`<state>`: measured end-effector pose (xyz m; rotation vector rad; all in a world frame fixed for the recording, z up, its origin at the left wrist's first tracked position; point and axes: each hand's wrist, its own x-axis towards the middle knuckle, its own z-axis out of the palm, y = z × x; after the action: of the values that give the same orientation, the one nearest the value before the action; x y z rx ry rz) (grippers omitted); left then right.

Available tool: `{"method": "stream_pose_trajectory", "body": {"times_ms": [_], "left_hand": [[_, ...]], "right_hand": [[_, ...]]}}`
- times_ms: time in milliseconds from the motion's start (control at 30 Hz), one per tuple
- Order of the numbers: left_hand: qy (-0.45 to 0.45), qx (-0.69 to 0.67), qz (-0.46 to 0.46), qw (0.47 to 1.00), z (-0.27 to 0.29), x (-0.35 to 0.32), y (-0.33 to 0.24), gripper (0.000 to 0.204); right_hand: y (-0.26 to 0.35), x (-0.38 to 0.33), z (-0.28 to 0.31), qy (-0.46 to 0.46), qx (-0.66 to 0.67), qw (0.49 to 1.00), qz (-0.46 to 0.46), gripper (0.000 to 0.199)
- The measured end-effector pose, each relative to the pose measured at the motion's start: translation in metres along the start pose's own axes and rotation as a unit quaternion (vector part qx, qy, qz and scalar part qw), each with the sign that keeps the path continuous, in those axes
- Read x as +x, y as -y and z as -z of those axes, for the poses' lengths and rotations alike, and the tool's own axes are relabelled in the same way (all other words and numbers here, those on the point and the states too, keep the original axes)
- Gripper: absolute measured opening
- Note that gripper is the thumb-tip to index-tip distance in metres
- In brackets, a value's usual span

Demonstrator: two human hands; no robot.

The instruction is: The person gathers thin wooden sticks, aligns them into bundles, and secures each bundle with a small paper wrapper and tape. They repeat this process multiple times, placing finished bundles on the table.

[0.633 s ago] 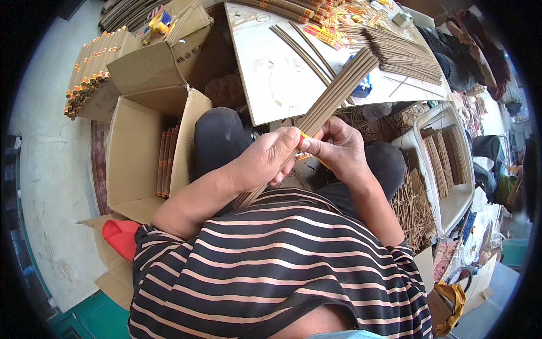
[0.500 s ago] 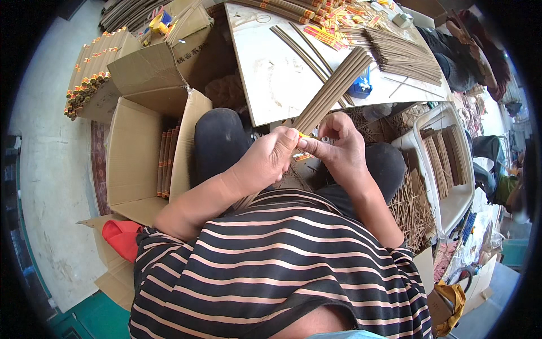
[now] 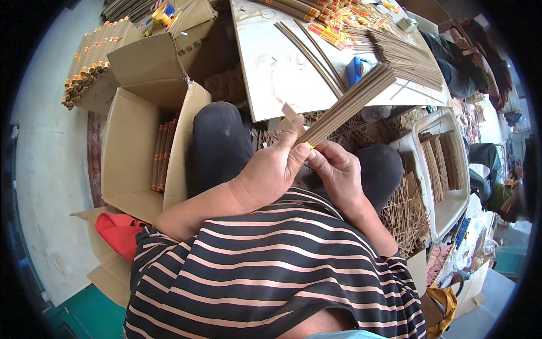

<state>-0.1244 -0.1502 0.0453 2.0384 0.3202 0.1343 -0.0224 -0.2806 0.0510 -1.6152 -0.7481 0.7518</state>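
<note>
- Left hand (image 3: 271,169) is closed round the sticks (image 3: 350,104), angled up over the board (image 3: 282,79).
- Right hand (image 3: 339,172) pinches their base, seemingly squaring ends.

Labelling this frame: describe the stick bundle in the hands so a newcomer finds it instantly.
Start at the white table. Below its near edge, the left hand and right hand pinch the bundle of brown sticks. Unlike the flat piles on the table, it slants up into the air.

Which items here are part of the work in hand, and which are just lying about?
In hand:
bundle of brown sticks
left hand
right hand

Lying about:
open cardboard box
red cloth
blue tape dispenser
white tray
</note>
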Motion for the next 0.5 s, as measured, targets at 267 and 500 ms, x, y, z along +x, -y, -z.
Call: {"method": "stream_pose_trajectory", "body": {"times_ms": [267,500], "left_hand": [[0.145,-0.133,0.027,0.98,0.009,-0.005,-0.006,0.065],[0.244,-0.31,0.026,0.919,0.008,-0.002,-0.002,0.076]], "right_hand": [[-0.021,-0.011,0.001,0.065,0.183,0.981,0.019,0.021],[-0.032,-0.008,0.016,0.154,0.211,0.963,0.071,0.023]]}}
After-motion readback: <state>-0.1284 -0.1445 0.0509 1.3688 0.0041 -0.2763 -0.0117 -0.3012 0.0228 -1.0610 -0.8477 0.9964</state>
